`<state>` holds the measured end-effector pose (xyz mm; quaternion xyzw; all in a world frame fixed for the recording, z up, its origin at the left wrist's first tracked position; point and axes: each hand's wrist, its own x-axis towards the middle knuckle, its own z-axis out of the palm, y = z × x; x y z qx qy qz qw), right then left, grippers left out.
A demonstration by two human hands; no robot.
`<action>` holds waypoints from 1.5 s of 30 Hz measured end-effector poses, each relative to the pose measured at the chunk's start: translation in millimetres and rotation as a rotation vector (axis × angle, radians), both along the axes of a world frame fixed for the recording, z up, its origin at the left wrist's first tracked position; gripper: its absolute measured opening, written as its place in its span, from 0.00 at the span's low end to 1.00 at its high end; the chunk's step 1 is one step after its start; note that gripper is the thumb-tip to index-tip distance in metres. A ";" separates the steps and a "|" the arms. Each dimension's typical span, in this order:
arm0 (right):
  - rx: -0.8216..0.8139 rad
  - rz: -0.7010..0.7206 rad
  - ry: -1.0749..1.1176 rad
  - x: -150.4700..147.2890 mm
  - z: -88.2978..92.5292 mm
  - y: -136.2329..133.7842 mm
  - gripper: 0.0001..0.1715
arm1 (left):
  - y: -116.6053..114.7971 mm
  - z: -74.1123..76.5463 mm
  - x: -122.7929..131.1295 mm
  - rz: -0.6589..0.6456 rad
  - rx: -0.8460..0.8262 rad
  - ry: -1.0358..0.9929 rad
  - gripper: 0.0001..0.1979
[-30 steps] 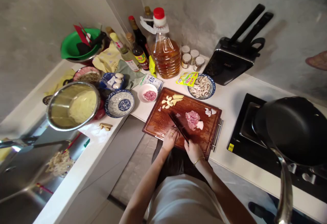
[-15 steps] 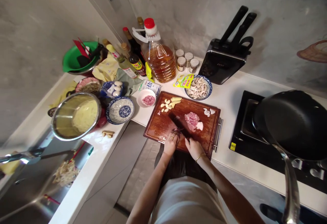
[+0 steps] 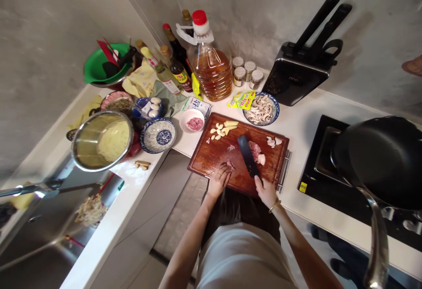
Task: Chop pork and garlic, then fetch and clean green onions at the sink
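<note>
My right hand [image 3: 266, 191] grips the handle of a dark-bladed kitchen knife [image 3: 247, 155]. Its blade is tilted over the brown wooden cutting board [image 3: 206, 161], beside a larger chunk of raw meat [image 3: 254, 149] that it partly covers. On the board's near left part, the fingertips of my left hand [image 3: 219, 180] press on a small piece of meat [image 3: 231, 165]. A thin scrap of meat lies just beyond it. Garlic cloves [image 3: 217, 131] and pale ginger pieces [image 3: 230, 126] sit at the far left of the board, white scraps [image 3: 273, 141] at the far right.
Behind the board stand a bowl of minced meat [image 3: 194, 124], a bowl of sliced mushrooms [image 3: 263, 110], an oil jug [image 3: 212, 71] and a knife block [image 3: 295, 76]. A patterned bowl [image 3: 158, 135] and steel pot [image 3: 102, 142] are left, near the sink. A black wok [image 3: 382, 161] rests right.
The knife has moved right, away from my left hand, and now lies over the larger chunk of meat. My left hand stays near the board's front edge, the small meat piece now visible.
</note>
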<state>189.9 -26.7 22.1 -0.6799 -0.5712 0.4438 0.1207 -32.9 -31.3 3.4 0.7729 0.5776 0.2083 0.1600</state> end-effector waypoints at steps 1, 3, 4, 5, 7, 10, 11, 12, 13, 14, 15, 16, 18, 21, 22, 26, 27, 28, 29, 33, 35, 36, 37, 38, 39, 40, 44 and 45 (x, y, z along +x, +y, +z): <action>0.040 0.066 -0.046 -6.6 4.2 -2.9 0.29 | 0.9 -0.3 1.0 -0.008 -0.004 0.007 0.14; 0.065 0.197 -0.127 -19.9 11.8 -7.9 0.26 | 2.5 -1.0 2.1 -0.022 -0.006 0.022 0.13; 0.054 0.245 -0.158 -25.8 14.9 -9.8 0.25 | 3.0 -1.5 2.1 -0.027 -0.004 0.028 0.13; 0.037 0.282 -0.183 -30.8 17.3 -11.3 0.24 | 3.5 -1.9 1.8 -0.029 0.000 0.033 0.12; 0.019 0.327 -0.222 -37.5 20.4 -12.9 0.23 | 4.2 -2.9 0.8 -0.037 0.007 0.039 0.11; 0.010 0.358 -0.269 -40.8 21.9 -13.2 0.22 | 5.5 -4.4 -0.2 -0.063 0.013 0.054 0.11; 0.009 0.363 -0.283 -41.1 22.0 -12.9 0.21 | 6.1 -4.9 0.0 -0.073 0.017 0.060 0.11; 0.009 0.368 -0.292 -41.4 21.9 -12.4 0.21 | 6.9 -5.4 0.6 -0.079 0.023 0.067 0.11; 0.007 0.373 -0.294 -41.8 21.8 -11.7 0.21 | 7.7 -6.0 1.4 -0.082 0.030 0.075 0.10; 0.004 0.376 -0.293 -42.2 21.8 -10.9 0.20 | 8.7 -6.4 2.5 -0.081 0.037 0.085 0.10; -0.002 0.379 -0.289 -42.8 21.7 -10.1 0.20 | 9.6 -6.8 3.7 -0.078 0.042 0.096 0.10; -0.011 0.381 -0.284 -43.3 21.8 -9.3 0.20 | 10.5 -7.0 5.1 -0.072 0.043 0.108 0.09; -0.031 0.387 -0.279 -44.3 22.4 -7.8 0.20 | 11.8 -7.2 8.1 -0.056 0.033 0.134 0.08; -0.046 0.394 -0.306 -46.5 24.2 -5.9 0.20 | 11.8 -7.8 12.5 -0.004 -0.007 0.177 0.07; -0.044 0.396 -0.327 -47.8 24.9 -4.9 0.20 | 11.5 -8.2 13.8 0.015 -0.024 0.191 0.07; -0.039 0.417 -0.412 -54.4 26.8 1.8 0.18 | 11.5 -11.5 15.9 0.049 -0.059 0.226 0.06; -0.043 0.423 -0.420 -55.2 27.2 3.2 0.18 | 12.1 -12.2 15.9 0.048 -0.056 0.233 0.06; -0.049 0.426 -0.427 -55.1 27.8 4.0 0.17 | 12.9 -12.8 15.8 0.045 -0.053 0.239 0.06; -0.056 0.428 -0.432 -54.0 28.4 3.9 0.17 | 13.8 -13.1 15.8 0.043 -0.052 0.245 0.06; -0.066 0.428 -0.451 -44.1 30.9 -2.0 0.18 | 15.0 -13.0 17.7 0.062 -0.059 0.264 0.06; -0.073 0.438 -0.453 -42.0 31.3 -1.6 0.19 | 14.2 -12.9 19.3 0.069 -0.060 0.264 0.06; -0.076 0.446 -0.452 -42.7 31.2 0.3 0.19 | 13.8 -12.9 19.7 0.066 -0.058 0.260 0.06; -0.079 0.456 -0.450 -44.1 31.0 3.1 0.19 | 13.4 -13.0 19.8 0.061 -0.055 0.257 0.06; -0.077 0.464 -0.450 -45.8 30.6 6.1 0.19 | 13.1 -13.2 19.5 0.056 -0.049 0.254 0.06; -0.071 0.472 -0.454 -47.1 30.2 8.5 0.19 | 12.8 -13.4 18.8 0.055 -0.041 0.253 0.06; -0.065 0.480 -0.461 -47.6 29.7 9.7 0.19 | 12.6 -13.6 17.9 0.057 -0.033 0.250 0.06; -0.048 0.497 -0.500 -40.3 26.0 2.1 0.19 | 10.6 -14.5 14.9 0.072 -0.012 0.203 0.07; -0.048 0.498 -0.504 -38.0 24.4 0.0 0.18 | 9.9 -14.6 15.1 0.064 -0.012 0.191 0.08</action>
